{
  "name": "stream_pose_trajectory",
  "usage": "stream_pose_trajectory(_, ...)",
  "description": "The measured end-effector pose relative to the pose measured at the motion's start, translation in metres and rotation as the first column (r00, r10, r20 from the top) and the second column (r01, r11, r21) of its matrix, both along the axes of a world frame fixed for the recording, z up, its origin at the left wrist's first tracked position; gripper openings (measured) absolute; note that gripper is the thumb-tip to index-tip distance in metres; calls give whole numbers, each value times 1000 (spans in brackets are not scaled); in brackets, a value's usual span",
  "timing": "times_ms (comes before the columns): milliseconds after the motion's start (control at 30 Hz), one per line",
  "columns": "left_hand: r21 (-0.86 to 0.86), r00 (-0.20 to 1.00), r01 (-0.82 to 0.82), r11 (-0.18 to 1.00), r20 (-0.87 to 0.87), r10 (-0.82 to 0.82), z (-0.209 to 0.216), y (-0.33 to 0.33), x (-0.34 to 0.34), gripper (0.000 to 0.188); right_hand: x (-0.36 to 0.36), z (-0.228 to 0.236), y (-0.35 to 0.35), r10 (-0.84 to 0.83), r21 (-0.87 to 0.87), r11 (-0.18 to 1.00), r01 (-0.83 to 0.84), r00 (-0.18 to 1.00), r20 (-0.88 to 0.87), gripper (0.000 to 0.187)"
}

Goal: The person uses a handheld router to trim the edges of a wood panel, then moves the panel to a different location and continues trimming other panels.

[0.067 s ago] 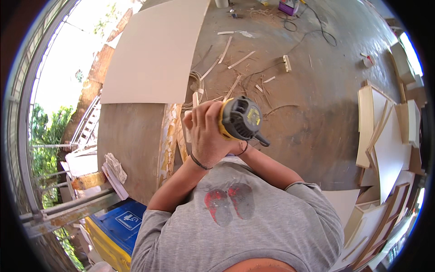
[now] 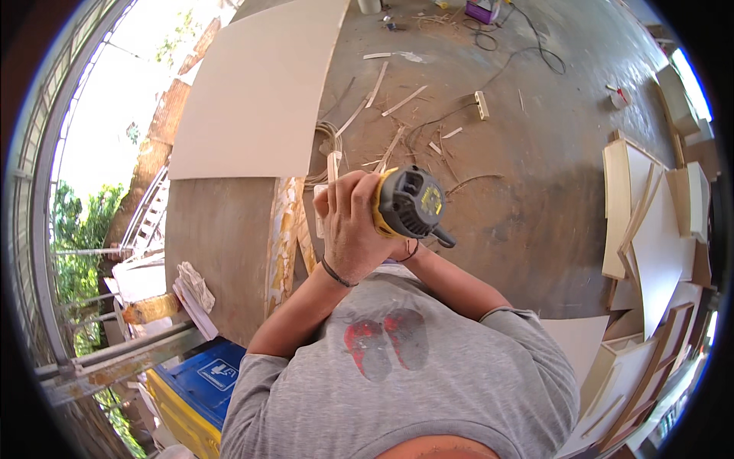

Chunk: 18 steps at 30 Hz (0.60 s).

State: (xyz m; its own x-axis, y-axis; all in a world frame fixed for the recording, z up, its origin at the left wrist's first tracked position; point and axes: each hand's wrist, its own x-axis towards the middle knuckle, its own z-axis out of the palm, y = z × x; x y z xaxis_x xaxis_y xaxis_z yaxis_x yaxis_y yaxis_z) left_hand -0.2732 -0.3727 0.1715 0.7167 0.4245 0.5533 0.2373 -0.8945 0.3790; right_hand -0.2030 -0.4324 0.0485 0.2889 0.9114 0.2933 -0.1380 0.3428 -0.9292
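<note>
Step in hand, I'd judge: holding a yellow-and-black, round-topped power tool (image 2: 413,202), just off ctr. toward 2 o'clock. L hand (image 2: 354,233) curled closed round its 9 o'clock side; R hand (image 2: 398,249) mostly hidden beneath, so can't tell its grip. Next move prob. calls for a firm, level hold. Cream oblong power strip (image 2: 481,105) past 1 o'clock; big flat off-white panel (image 2: 248,96) approx. 11 o'clock.
</note>
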Motion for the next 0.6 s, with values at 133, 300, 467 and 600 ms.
stream_pose_trajectory(133,-272,936,349,897,56,-347,7,4,14,93,25,2,-11,-20,-50,999,12,987,-161,72)
stream_pose_trajectory(300,-365,861,509,780,191,-472,5,3,31,99,41,2,-15,-43,-85,996,14,936,-350,72)
stream_pose_trajectory(467,-237,855,513,825,230,-465,15,-5,39,94,50,2,-13,-35,-114,993,-29,851,-524,72)
stream_pose_trajectory(600,-281,843,533,798,259,-472,29,-4,48,87,56,1,-18,-52,-158,986,-54,801,-597,73)
